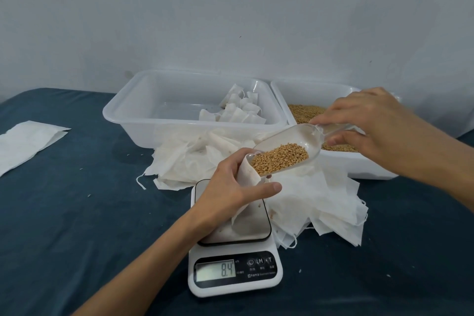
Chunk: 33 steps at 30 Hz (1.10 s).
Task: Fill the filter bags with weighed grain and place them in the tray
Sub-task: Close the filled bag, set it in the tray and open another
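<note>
Filter bag [247,174] held open over scale [234,244] at 6 o'clock, our left hand [230,190] pinching its mouth. Our right hand [364,123] grips clear scoop [289,151], grain [279,158] sliding toward bag. Display shows 8.4. Tray [143,115] at 11 o'clock holds few filled bags [241,110]. Heap of empty bags [320,202] beside scale: we judge most work left.

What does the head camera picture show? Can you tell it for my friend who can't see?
A person's right hand tips a clear scoop of golden grain into a white filter bag, held open by the left hand over a kitchen scale reading 8.4. Behind sit a tray of filled bags and a tub of grain.
</note>
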Tool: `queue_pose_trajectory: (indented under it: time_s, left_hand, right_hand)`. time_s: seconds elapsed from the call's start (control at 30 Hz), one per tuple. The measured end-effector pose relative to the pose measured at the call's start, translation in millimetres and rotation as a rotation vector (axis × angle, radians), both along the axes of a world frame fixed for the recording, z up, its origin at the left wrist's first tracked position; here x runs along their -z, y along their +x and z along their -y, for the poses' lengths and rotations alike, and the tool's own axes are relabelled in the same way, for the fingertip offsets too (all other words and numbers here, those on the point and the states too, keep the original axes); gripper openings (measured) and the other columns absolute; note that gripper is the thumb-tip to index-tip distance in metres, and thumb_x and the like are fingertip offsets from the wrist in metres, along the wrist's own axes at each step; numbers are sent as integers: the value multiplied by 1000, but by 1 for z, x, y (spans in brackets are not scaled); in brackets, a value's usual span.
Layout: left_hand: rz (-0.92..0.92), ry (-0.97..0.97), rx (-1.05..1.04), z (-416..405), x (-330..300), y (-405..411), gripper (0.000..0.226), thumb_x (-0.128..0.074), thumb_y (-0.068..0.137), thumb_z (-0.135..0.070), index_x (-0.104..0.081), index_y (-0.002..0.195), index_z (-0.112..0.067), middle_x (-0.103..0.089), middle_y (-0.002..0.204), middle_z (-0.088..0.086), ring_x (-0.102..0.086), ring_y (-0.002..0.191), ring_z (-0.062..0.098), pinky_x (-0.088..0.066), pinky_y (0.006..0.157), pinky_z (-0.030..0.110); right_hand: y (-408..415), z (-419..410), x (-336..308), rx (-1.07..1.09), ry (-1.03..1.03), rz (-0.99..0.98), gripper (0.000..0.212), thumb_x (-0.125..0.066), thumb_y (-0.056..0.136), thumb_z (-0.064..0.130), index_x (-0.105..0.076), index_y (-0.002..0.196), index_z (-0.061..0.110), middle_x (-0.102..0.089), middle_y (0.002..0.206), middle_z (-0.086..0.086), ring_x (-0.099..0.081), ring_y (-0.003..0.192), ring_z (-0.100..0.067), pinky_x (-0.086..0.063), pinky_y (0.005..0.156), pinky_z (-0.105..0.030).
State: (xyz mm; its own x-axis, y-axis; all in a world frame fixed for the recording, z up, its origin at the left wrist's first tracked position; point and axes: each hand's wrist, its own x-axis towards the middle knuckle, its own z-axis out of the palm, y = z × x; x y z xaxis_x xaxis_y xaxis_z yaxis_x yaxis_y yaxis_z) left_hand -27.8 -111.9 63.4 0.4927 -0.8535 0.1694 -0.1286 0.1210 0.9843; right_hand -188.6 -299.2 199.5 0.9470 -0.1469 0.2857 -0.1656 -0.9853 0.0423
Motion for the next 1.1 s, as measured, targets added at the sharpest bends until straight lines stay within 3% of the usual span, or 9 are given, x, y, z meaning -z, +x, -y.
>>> queue_pose_trajectory:
  time_s: [0.17, 0.83, 1.0, 1.1]
  left_hand:
    - [-6, -2, -25, 0, 0, -1, 52, -88, 73, -31, -67, 120, -27, -73, 118, 0, -67, 114, 24, -47, 110, 56]
    - [22, 37, -51, -1, 0, -1, 51, -88, 73, -30, -67, 120, -31, -74, 121, -5, -68, 116, 14, -47, 112, 43]
    - [13, 31, -43, -1, -1, -1, 51, -87, 74, -27, -67, 121, -26, -73, 121, 0, -68, 115, 21, -48, 110, 50]
    - [18, 32, -48, -1, 0, -1, 51, -88, 74, -28, -67, 120, -28, -73, 120, -1, -67, 115, 18, -48, 111, 47]
  right_hand:
    - [-1, 0, 0, -10, 4, 10, 34, -76, 87, 12, -74, 119, 21, -71, 104, 3, -62, 99, -28, -32, 98, -42]
    - [0, -2, 0, 3, -2, 3, 33, -77, 87, 13, -74, 119, 21, -71, 103, 3, -62, 98, -27, -31, 97, -40]
    - [0, -2, 1, -3, -13, 11, 33, -78, 85, 11, -75, 117, 20, -72, 103, 2, -63, 97, -28, -29, 95, -38]
    - [0, -1, 2, -11, -24, 10, 33, -79, 85, 9, -76, 116, 20, -72, 102, 2, -63, 96, -29, -31, 94, -40]
